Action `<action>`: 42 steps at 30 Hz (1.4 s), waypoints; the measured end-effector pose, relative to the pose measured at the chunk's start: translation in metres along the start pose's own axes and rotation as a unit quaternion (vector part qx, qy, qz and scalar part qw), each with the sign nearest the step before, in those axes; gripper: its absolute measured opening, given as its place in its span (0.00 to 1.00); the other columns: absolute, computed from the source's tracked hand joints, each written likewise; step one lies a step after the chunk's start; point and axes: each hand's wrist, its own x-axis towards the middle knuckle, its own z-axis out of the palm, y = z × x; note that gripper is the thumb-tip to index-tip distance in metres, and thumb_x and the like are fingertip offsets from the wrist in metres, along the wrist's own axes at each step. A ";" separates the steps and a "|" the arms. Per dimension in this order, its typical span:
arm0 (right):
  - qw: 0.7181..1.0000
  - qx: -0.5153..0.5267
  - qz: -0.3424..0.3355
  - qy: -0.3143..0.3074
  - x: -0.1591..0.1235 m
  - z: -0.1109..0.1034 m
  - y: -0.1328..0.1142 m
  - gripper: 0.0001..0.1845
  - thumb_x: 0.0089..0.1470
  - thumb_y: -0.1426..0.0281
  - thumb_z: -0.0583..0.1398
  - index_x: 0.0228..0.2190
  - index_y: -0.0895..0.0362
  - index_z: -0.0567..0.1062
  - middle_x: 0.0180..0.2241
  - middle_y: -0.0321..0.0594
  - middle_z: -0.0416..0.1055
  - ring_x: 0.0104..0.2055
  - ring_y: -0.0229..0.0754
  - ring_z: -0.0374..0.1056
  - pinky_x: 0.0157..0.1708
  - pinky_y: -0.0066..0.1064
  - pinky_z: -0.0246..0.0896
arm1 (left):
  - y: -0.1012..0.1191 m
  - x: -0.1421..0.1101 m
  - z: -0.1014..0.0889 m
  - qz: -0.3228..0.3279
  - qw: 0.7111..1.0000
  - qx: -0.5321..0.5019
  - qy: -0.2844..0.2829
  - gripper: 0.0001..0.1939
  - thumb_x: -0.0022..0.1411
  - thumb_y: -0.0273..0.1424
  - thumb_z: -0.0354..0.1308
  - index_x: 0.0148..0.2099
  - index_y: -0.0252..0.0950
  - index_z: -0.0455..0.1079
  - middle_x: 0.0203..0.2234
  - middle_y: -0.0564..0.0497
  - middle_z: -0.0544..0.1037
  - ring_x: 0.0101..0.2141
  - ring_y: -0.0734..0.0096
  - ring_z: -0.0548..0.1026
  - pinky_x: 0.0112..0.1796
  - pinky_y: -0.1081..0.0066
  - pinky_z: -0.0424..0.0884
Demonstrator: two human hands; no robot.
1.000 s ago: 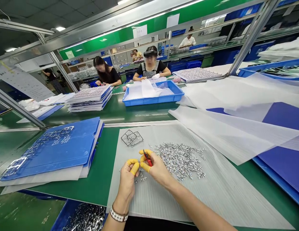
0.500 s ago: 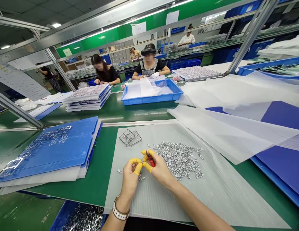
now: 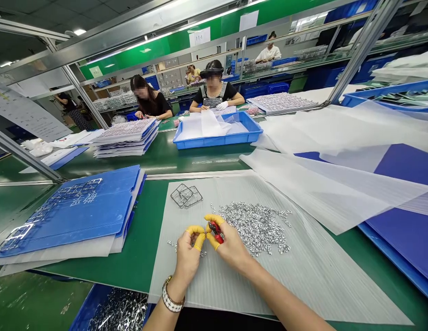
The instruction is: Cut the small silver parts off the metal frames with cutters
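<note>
My left hand (image 3: 189,248), with yellow finger cots, pinches a tiny part too small to make out. Its thumb and forefinger meet the fingertips of my right hand (image 3: 229,241). Red-handled cutting pliers (image 3: 216,232) lie in my right palm, held by the curled fingers. Behind my right hand spreads a heap of small silvery metal pieces (image 3: 257,227) on a white foam sheet (image 3: 296,285). A few more pieces lie beside and partly under my left hand. Two overlapping dark wire frames (image 3: 186,196) rest farther back on the sheet.
Blue boards with white sheets (image 3: 96,216) are stacked at left. A blue bin of metal scraps (image 3: 119,310) sits below the table edge. Beyond stand a blue tray (image 3: 217,140) and a pile of loaded sheets (image 3: 126,140). Several co-workers sit across the benches.
Both hands have shifted very slightly right, still fingertip to fingertip. The pliers have turned a little in my right hand, showing more of their red handles.
</note>
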 end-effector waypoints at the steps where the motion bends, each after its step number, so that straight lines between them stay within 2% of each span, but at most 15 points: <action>1: 1.000 0.012 0.005 -0.004 0.000 0.000 -0.001 0.21 0.48 0.72 0.56 0.47 0.53 0.67 0.35 0.39 0.70 0.36 0.41 0.68 0.37 0.35 0.63 | 0.000 0.000 -0.001 0.012 1.000 0.014 0.000 0.09 0.53 0.35 0.62 0.36 0.36 0.74 0.31 0.48 0.78 0.34 0.66 0.74 0.35 0.70 0.69; 5: 0.992 0.125 0.027 -0.019 0.001 -0.001 -0.006 0.18 0.49 0.68 0.58 0.45 0.53 0.67 0.32 0.36 0.68 0.32 0.39 0.65 0.35 0.33 0.62 | 0.003 -0.002 -0.004 0.048 0.996 0.073 -0.003 0.08 0.56 0.35 0.59 0.36 0.37 0.74 0.31 0.48 0.78 0.34 0.65 0.74 0.38 0.67 0.69; 9: 0.967 0.237 0.096 -0.015 0.004 -0.003 -0.012 0.15 0.49 0.62 0.61 0.39 0.54 0.69 0.27 0.33 0.64 0.31 0.38 0.63 0.34 0.33 0.60 | 0.006 -0.003 -0.002 0.060 0.993 0.098 -0.014 0.07 0.56 0.35 0.60 0.36 0.38 0.74 0.31 0.48 0.78 0.34 0.65 0.74 0.39 0.66 0.68; 16: 0.926 0.325 0.192 -0.020 0.006 -0.001 -0.011 0.17 0.42 0.63 0.64 0.35 0.56 0.71 0.25 0.34 0.67 0.25 0.38 0.64 0.28 0.33 0.59 | 0.013 -0.004 0.005 -0.038 0.997 -0.029 -0.060 0.10 0.54 0.37 0.61 0.34 0.35 0.71 0.28 0.49 0.77 0.32 0.67 0.75 0.37 0.69 0.68; 23: 0.915 0.346 0.207 -0.015 0.007 0.001 -0.003 0.18 0.40 0.65 0.64 0.35 0.57 0.71 0.23 0.33 0.67 0.24 0.37 0.63 0.27 0.32 0.58 | 0.013 -0.002 0.004 -0.068 0.994 -0.051 -0.065 0.09 0.54 0.35 0.62 0.34 0.34 0.70 0.26 0.50 0.77 0.30 0.70 0.74 0.34 0.71 0.67; 27: 0.928 0.316 0.197 -0.010 0.006 0.001 -0.004 0.17 0.41 0.66 0.63 0.36 0.57 0.71 0.24 0.32 0.67 0.24 0.36 0.61 0.26 0.31 0.55 | 0.011 -0.001 0.006 -0.065 0.996 -0.026 -0.054 0.09 0.54 0.35 0.62 0.34 0.34 0.70 0.25 0.50 0.77 0.28 0.71 0.74 0.31 0.73 0.67; 31: 0.957 0.246 0.153 -0.026 0.005 -0.001 -0.004 0.16 0.44 0.65 0.62 0.37 0.55 0.70 0.26 0.33 0.68 0.28 0.38 0.65 0.31 0.33 0.59 | 0.010 -0.001 0.006 -0.050 0.997 0.013 -0.059 0.08 0.54 0.34 0.61 0.34 0.34 0.71 0.25 0.49 0.78 0.28 0.70 0.74 0.30 0.73 0.67; 33: 0.981 0.150 0.117 -0.027 0.005 -0.006 -0.002 0.14 0.46 0.66 0.59 0.38 0.54 0.70 0.26 0.33 0.68 0.29 0.39 0.65 0.32 0.33 0.59 | 0.011 0.001 0.000 -0.036 0.996 0.036 -0.076 0.08 0.55 0.34 0.59 0.35 0.34 0.73 0.29 0.47 0.79 0.30 0.68 0.75 0.32 0.72 0.68; 35: 0.996 0.007 0.088 -0.022 0.006 -0.015 0.000 0.15 0.46 0.68 0.57 0.39 0.54 0.70 0.26 0.34 0.69 0.28 0.40 0.65 0.31 0.33 0.58 | 0.013 0.005 -0.013 -0.015 0.995 0.077 -0.066 0.09 0.57 0.34 0.58 0.36 0.35 0.74 0.32 0.46 0.80 0.33 0.67 0.75 0.35 0.70 0.68; 38: 0.986 -0.145 0.068 -0.045 0.008 -0.029 0.001 0.14 0.47 0.70 0.56 0.39 0.54 0.71 0.25 0.34 0.69 0.28 0.40 0.64 0.30 0.32 0.56 | 0.016 0.010 -0.035 0.013 0.990 0.139 -0.014 0.10 0.57 0.34 0.57 0.38 0.35 0.75 0.34 0.46 0.79 0.36 0.66 0.74 0.37 0.69 0.68; 40: 0.983 -0.157 0.069 -0.064 0.008 -0.032 0.000 0.13 0.49 0.69 0.55 0.38 0.54 0.71 0.25 0.34 0.69 0.27 0.40 0.64 0.29 0.32 0.56 | 0.018 0.011 -0.044 0.019 0.988 0.155 -0.002 0.09 0.56 0.33 0.58 0.38 0.35 0.75 0.34 0.47 0.79 0.35 0.66 0.74 0.37 0.69 0.67; 42: 0.989 -0.113 0.070 -0.067 0.007 -0.028 -0.003 0.13 0.50 0.68 0.55 0.39 0.55 0.70 0.26 0.34 0.69 0.27 0.40 0.64 0.29 0.32 0.58 | 0.017 0.007 -0.043 0.021 0.986 0.163 -0.025 0.09 0.55 0.32 0.59 0.39 0.36 0.75 0.33 0.48 0.79 0.32 0.68 0.72 0.35 0.70 0.67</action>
